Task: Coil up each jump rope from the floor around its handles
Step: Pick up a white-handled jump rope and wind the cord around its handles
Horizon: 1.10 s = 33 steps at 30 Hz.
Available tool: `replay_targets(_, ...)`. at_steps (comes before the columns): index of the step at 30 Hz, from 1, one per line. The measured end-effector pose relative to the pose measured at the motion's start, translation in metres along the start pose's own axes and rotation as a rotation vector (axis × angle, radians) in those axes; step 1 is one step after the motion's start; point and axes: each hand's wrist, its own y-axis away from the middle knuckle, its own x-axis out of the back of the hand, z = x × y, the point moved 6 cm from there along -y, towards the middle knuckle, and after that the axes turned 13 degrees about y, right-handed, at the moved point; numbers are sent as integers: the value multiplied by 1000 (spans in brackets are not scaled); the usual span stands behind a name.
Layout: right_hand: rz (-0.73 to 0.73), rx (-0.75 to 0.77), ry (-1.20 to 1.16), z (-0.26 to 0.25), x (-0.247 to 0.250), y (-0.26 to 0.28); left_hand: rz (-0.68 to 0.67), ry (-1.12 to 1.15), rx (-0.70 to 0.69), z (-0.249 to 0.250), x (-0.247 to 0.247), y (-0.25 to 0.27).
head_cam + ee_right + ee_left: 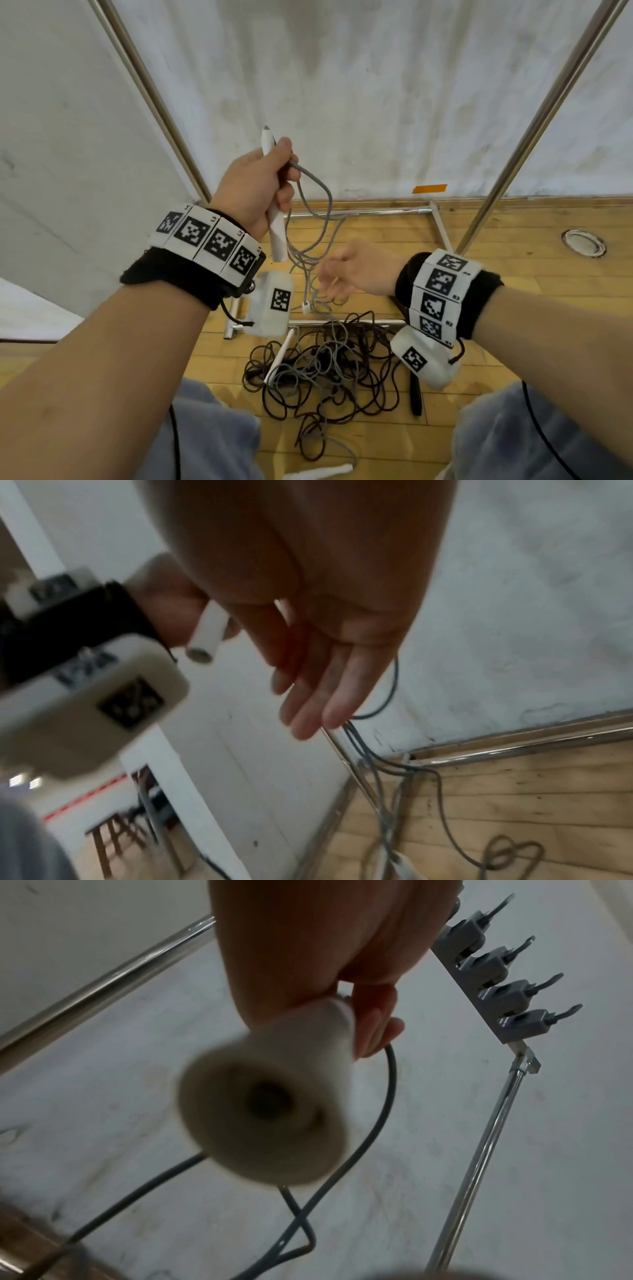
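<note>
Gripping the rigid white handle [274, 192] in my left hand [253, 185]; my right hand [349, 270], fingers relaxed, reaches the light, limp grey rope [322, 192], which tangles easily.

The right hand [349, 270] is blurry. A white handle [318, 474] on the floor is cut off at the bottom edge.

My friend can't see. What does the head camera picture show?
The left hand grips a white handle with grey rope dangling to a wooden floor. The open right hand reaches toward it, above tangled grey and dark ropes.
</note>
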Motion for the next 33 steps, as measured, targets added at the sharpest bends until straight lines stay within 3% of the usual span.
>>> replay_targets(5, 345, -66, -18, -9, 45, 3, -45, 15, 37, 2, 0, 4)
replay_targets(7, 379, -50, 16, -14, 52, 7, -85, 19, 56, 3, -4, 8)
replay_targets(10, 196, 67, 48, -30, 38, 13, -136, 87, 67, 7, -9, 13)
replay_targets(13, 21, 69, -17, -34, 18, 19, -140, 175, 44, 16, -7, 16)
replay_targets(16, -31, 86, 1, -38, 8, 26, -101, 194, -8, 22, 0, 14)
replay_targets(18, 9, 79, -9, -41, 13, 30, -68, 146, -27, 20, 5, 13)
replay_targets(20, 137, 61, -173, -45, 28, 35, -74, 86, -16, 15, 7, 13)
replay_targets(23, 326, 111, -530, -52, 58, 45, -191, -102, 2, 3, 3, 19)
replay_targets(27, 406, 204, -868, -58, 82, 53, -388, -516, 20, -21, -9, 30)
replay_targets(33, 454, 186, -1006, -46, 95, 46, -256, -582, -52, -24, -5, 24)
